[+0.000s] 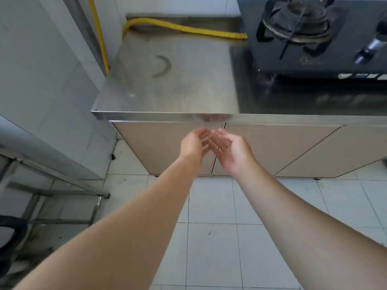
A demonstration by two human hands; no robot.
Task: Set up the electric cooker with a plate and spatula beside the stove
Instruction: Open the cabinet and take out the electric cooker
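Reaching w/ both hands, left [193, 146] & right [231, 151], empty, below counter [167, 88].

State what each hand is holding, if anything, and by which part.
Nothing is held. The left hand and right hand are both open and empty, in front of the cabinet doors.

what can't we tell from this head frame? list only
- Head view: gas stove cut by the top and right edges; its front labels too blurred to read.
- Shiny handle-like thing on the stove: cut off by the right edge, blurred.
- Cabinet doors shut; contents hidden.
- Cooker, plate, spatula: none in view.
- Left hand, right hand: empty.
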